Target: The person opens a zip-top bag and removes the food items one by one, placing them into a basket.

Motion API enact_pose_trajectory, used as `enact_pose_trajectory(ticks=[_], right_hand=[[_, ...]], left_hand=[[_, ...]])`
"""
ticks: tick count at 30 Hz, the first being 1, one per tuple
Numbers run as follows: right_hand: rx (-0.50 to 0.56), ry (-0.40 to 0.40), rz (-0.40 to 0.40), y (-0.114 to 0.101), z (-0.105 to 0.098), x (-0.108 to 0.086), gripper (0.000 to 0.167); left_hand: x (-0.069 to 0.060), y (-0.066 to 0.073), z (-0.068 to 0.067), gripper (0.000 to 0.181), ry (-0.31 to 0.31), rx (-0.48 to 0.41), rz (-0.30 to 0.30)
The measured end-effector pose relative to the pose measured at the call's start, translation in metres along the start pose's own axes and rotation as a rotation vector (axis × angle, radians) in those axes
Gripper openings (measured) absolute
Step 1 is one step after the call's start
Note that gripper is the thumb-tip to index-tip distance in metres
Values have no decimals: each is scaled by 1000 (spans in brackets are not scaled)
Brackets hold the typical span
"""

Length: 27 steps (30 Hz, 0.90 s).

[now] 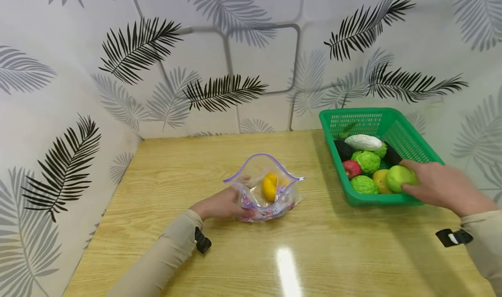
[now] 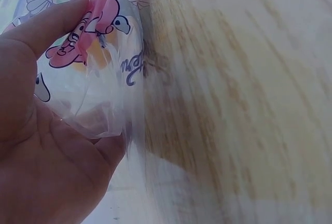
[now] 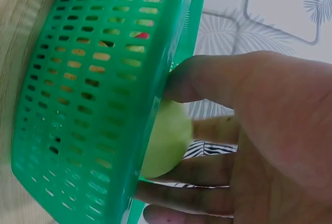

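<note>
A clear zip bag (image 1: 256,210) with a purple rim and pink cartoon prints stands open-mouthed on the table. Inside it lies a glossy yellow fruit or vegetable (image 1: 269,187), its kind unclear. My left hand (image 1: 223,203) grips the bag's left side, thumb (image 2: 57,24) on the near face and fingers behind, partly hidden by the plastic. Over at the right, my right hand (image 1: 443,186) holds a smooth green apple (image 1: 399,178) between thumb and fingers, at the near right part of the green basket (image 1: 386,200). The right wrist view shows the apple (image 3: 168,141) just behind the basket's rim.
In the basket are bumpy green produce (image 1: 366,162), a red apple (image 1: 351,169), an orange-yellow fruit (image 1: 380,180), a white wrapped-looking long piece (image 1: 364,142) and dark pieces (image 1: 343,150). A leaf-patterned wall covering (image 1: 266,109) borders the wooden table (image 1: 313,253) at the back and left.
</note>
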State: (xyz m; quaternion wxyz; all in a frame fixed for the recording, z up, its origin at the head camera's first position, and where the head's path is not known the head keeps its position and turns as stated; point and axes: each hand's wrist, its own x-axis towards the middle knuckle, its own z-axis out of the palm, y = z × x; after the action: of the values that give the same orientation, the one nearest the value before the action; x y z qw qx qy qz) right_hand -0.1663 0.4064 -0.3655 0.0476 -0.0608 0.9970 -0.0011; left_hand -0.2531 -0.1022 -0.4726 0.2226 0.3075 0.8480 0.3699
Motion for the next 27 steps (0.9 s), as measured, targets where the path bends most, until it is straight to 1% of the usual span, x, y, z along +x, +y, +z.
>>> enact_pose_trajectory(ticks=[2,4,7,8,9,11,14,16,19,21,23,25,26,27], right_hand=[[-12,-3,11,2,0,0,67],[-38,-8,15,4,0,-1,69],[-78,-15,20,3,2,-2,76],[-92,-10,19,2,3,-3,78],[-108,-1,15,1,3,-3,79],[-118,23,3,-3,4,-4,76],[-119,59,-24,-11,4,-3,68],[-109,90,-55,-20,3,-2,63],[-93,186,-139,-40,0,2,56],[-77,284,-228,-59,-2,7,48],[-48,373,-314,-82,-5,12,40],[-16,416,-394,-109,-8,17,34],[2,425,-434,-123,-9,20,33],[23,429,-473,-137,-10,23,32]], left_hand=[[0,1,-1,82,-4,17,-4],[0,0,-1,89,-2,18,-3],[1,0,-1,75,-3,29,-4],[1,0,0,74,-3,26,-4],[1,1,0,71,-1,24,-1],[2,1,0,57,-1,28,1],[2,1,2,58,3,22,7],[2,1,2,65,4,22,7],[2,1,2,72,7,18,8],[1,1,2,70,8,21,4],[2,2,1,63,7,24,2],[1,3,1,57,3,31,-1],[2,3,1,54,1,33,-1],[2,3,1,56,-1,35,0]])
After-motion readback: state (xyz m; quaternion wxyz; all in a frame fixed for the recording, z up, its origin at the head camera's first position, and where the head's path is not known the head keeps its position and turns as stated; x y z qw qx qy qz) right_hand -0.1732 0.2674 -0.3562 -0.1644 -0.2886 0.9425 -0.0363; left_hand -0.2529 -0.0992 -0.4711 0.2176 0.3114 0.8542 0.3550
